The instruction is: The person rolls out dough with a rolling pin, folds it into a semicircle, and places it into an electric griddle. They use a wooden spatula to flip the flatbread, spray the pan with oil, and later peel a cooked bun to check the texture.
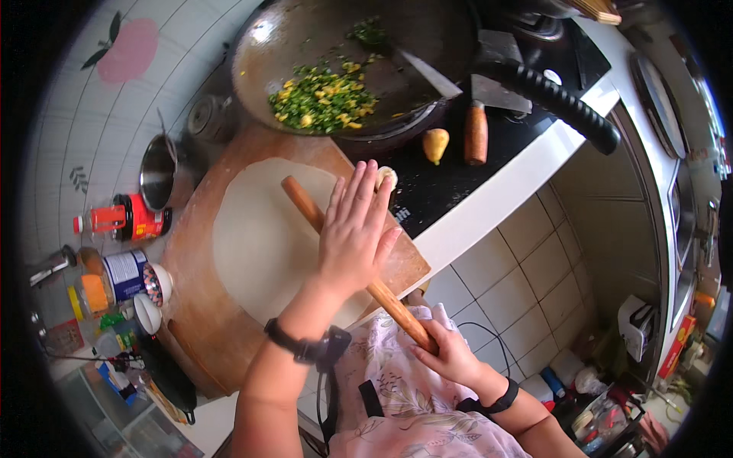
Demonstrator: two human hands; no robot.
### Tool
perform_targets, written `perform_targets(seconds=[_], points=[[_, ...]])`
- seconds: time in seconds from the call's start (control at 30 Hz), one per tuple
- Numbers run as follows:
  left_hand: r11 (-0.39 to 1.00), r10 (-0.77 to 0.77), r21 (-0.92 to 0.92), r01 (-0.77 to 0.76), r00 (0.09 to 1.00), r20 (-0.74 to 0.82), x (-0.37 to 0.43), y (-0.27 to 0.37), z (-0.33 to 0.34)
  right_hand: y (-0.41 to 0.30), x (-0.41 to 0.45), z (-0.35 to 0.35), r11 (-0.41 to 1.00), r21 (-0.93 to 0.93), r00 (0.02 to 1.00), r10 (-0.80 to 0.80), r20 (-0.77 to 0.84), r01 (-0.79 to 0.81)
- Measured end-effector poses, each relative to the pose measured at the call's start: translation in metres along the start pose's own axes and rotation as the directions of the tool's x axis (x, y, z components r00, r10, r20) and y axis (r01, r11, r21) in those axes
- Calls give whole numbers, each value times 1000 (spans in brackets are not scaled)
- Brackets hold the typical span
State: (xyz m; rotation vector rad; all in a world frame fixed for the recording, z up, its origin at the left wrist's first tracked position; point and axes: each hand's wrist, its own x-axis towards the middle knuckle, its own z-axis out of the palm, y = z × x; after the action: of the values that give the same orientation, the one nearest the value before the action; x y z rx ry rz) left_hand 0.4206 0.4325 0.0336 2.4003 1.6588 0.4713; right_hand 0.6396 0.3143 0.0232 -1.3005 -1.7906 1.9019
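Note:
A long wooden rolling pin [401, 312] lies slantwise over the right part of a thin round sheet of dough [263, 240]. The dough rests on a floured wooden board [194, 286]. My left hand [355, 229] is laid over the pin's middle with the fingers stretched out straight; its palm hides part of the pin. The fingers of my right hand [449, 352] are wrapped around the pin's near end, past the board's edge, in front of the patterned clothing.
A wok [252, 63] holding chopped greens and yellow bits stands behind the board. Beside it on the black stove lie a yellow pear-shaped item [436, 146] and a wooden-handled tool [476, 134]. Bottles, a metal pot [157, 177] and small bowls [148, 314] line the left wall.

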Motion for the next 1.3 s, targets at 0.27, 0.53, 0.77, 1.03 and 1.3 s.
perform_targets(seconds=[0.27,0.53,0.77,1.03,1.3], points=[[882,-7,-429,-196,904,-427,32,14,38,15,-13,-2,985,17,961,170,-220,-170],[967,99,-229,-112,993,-67,-124,-14,-56,-40,-19,36,962,-229,980,116,-162,-151],[828,-512,-336,450,850,-122,-276,-80,-98,-72,47,183,998,-55,915,-6,404,31],[677,-730,-313,666,662,-171,-325,-125,-99,-105,112,298,941,-12,831,-292,473,337],[653,-756,-156,741,649,-80,-321,-123,-114,-101,109,110,966,116,961,-209,-180,231]])
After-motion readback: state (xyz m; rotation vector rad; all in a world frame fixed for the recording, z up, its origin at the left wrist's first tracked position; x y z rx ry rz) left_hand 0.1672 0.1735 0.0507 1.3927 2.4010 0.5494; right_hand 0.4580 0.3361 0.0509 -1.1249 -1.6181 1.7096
